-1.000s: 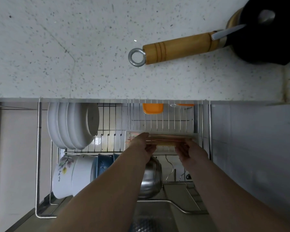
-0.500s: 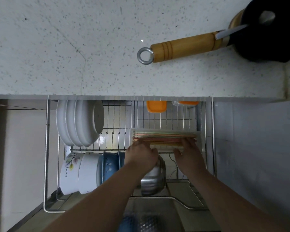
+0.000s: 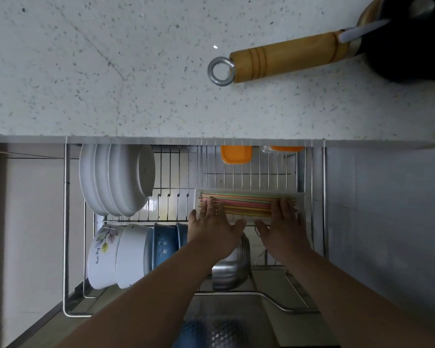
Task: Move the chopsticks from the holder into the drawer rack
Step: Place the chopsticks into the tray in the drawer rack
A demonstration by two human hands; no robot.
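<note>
Chopsticks (image 3: 246, 205), a bundle of thin coloured sticks in green, pink, yellow and orange, lie flat and parallel in a shallow translucent tray (image 3: 300, 197) seated in the wire drawer rack (image 3: 66, 222) below the speckled countertop (image 3: 111, 71).

Surroundings, in descending size: countertop above, carrying a dark pan with a wooden handle (image 3: 284, 60); rack frame pulled out beneath it; a row of white plates (image 3: 116, 179) standing on edge at the rack's left; white and blue bowls (image 3: 121, 254) in front of them; a steel bowl (image 3: 232, 270) partly under the left forearm; an orange lid (image 3: 236, 154) at the back.

Hands: left hand (image 3: 215, 231) and right hand (image 3: 284, 228) are both flat, fingers spread, palms down, resting on the near side of the bundle at its two ends. Neither pinches a stick.

Handling assessment: the sticks appear light, rigid and smooth, so liable to roll or slide against each other. They are best gathered as one bundle near both ends, or levelled by flat pressure as here. Placement looks essentially complete; only alignment seems to remain.
</note>
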